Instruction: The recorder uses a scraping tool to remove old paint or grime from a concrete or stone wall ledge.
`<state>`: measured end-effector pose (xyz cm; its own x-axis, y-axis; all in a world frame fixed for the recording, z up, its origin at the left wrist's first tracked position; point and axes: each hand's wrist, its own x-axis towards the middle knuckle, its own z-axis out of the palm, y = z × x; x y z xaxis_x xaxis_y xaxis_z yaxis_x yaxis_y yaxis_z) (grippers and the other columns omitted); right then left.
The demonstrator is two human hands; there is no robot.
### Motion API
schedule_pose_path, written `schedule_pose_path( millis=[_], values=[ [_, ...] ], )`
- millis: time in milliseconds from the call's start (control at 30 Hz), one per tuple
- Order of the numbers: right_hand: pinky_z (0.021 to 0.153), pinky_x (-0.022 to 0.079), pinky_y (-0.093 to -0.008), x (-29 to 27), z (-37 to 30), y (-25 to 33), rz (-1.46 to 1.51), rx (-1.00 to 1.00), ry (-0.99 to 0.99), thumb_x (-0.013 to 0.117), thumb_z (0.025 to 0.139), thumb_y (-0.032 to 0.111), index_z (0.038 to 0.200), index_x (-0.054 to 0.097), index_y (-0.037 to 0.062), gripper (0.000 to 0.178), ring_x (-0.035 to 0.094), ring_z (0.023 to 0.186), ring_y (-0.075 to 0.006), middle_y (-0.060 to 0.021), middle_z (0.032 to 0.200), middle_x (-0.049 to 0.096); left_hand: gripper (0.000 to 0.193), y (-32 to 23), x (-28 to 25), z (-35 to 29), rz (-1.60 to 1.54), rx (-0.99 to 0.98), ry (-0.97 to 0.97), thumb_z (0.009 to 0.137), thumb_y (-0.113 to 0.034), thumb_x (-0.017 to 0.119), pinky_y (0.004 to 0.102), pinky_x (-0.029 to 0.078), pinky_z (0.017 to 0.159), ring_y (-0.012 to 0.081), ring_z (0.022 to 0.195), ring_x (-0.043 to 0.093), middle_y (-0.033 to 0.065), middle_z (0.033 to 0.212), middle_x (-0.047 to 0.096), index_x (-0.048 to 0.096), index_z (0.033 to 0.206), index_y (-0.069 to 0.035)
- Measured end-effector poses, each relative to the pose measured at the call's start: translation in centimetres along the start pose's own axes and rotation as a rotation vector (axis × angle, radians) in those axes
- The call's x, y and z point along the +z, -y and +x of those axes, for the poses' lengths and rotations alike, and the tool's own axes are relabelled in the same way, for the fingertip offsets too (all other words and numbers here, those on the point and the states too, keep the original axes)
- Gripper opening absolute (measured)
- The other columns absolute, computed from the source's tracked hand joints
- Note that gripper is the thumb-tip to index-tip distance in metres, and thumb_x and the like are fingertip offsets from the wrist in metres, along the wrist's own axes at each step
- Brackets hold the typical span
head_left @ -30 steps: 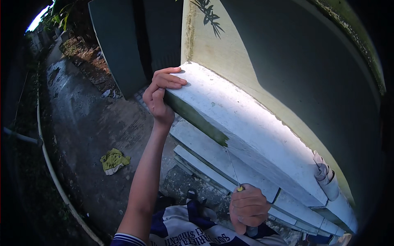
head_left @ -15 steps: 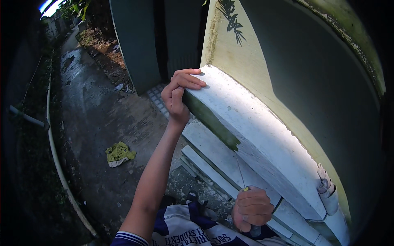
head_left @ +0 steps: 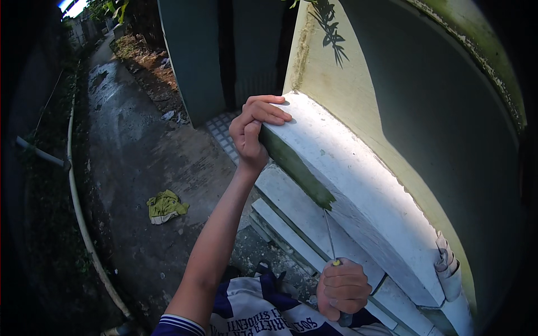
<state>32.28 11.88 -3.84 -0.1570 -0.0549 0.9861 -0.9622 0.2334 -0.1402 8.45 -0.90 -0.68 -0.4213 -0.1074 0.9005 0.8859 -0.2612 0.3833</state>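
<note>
My right hand (head_left: 344, 287) is closed in a fist around the handle of a screwdriver (head_left: 330, 238). Its thin metal shaft rises from a yellow collar. The tip meets the ledge's side face, close to the ragged end of a dark green patch (head_left: 297, 171); whether it touches is hard to tell. Beyond that patch the side is rough and whitish. Farther up, my left hand (head_left: 255, 126) grips the corner of the white ledge (head_left: 358, 162), fingers on top and thumb against the side. The rest of the screwdriver's handle is hidden in my fist.
Rolled grey-white sheets (head_left: 447, 266) rest at the ledge's near right end. Pale steps (head_left: 297, 196) lie below it, and a curved wall (head_left: 426, 112) rises behind. A yellow-green cloth (head_left: 166, 207) is on the concrete path. Along the left runs a long pipe (head_left: 75, 196).
The scene has shifted slightly right in view. My right hand has moved a little left against the ledge, and the screwdriver shaft stands more upright. My left hand keeps its hold on the corner.
</note>
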Motion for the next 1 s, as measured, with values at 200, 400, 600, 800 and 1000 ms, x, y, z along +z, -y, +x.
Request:
schedule_pose_path(
  millis=[200,400,600,800,1000],
  values=[
    [0.057,0.055,-0.0375,1.0,0.8,-0.5,-0.008,-0.027,-0.013,0.066,0.092,0.024,0.082,0.051,0.0050,0.027,0.059,0.053,-0.0201,-0.0051,0.060,0.058,0.032,0.3,0.6,0.1,-0.041,0.011,0.005,0.081,-0.015,0.034,0.0383,0.043,0.095,0.0278,0.100,0.063,0.0117,0.080,0.072,0.062,0.070,-0.002],
    [0.054,0.053,-0.0368,0.5,0.7,0.0,0.017,-0.069,-0.039,0.066,0.092,0.022,0.081,0.050,0.0041,0.026,0.057,0.051,-0.0201,-0.0054,0.060,0.056,0.032,0.3,0.5,-0.3,-0.020,0.024,-0.010,0.081,-0.015,0.035,0.0385,0.044,0.093,0.0277,0.099,0.063,0.0129,0.080,0.072,0.061,0.069,-0.002],
    [0.051,0.051,-0.0360,0.7,0.7,0.4,0.046,-0.094,-0.052,0.065,0.092,0.019,0.080,0.049,0.0032,0.026,0.054,0.049,-0.0201,-0.0057,0.060,0.055,0.032,0.2,0.3,-0.1,-0.015,0.014,-0.007,0.081,-0.015,0.035,0.0391,0.044,0.094,0.0276,0.100,0.063,0.0128,0.079,0.071,0.061,0.070,-0.002],
    [0.048,0.049,-0.0353,0.3,0.6,-0.2,0.030,-0.145,-0.069,0.065,0.092,0.017,0.079,0.048,0.0023,0.025,0.052,0.047,-0.0201,-0.0060,0.060,0.053,0.031,-0.6,1.4,0.2,-0.020,-0.030,-0.003,0.081,-0.015,0.031,0.0429,0.044,0.095,0.0315,0.101,0.061,0.0174,0.080,0.066,0.056,0.072,0.000],
    [0.051,0.048,-0.0369,1.1,-0.1,-2.9,0.104,0.047,-0.055,0.071,0.088,0.021,0.079,0.047,0.0031,0.031,0.049,0.050,-0.0240,-0.0048,0.065,0.051,0.030,-0.2,1.7,0.6,-0.045,-0.031,0.007,0.081,-0.014,0.030,0.0431,0.043,0.098,0.0315,0.103,0.061,0.0173,0.083,0.066,0.056,0.074,0.000]
  ],
)
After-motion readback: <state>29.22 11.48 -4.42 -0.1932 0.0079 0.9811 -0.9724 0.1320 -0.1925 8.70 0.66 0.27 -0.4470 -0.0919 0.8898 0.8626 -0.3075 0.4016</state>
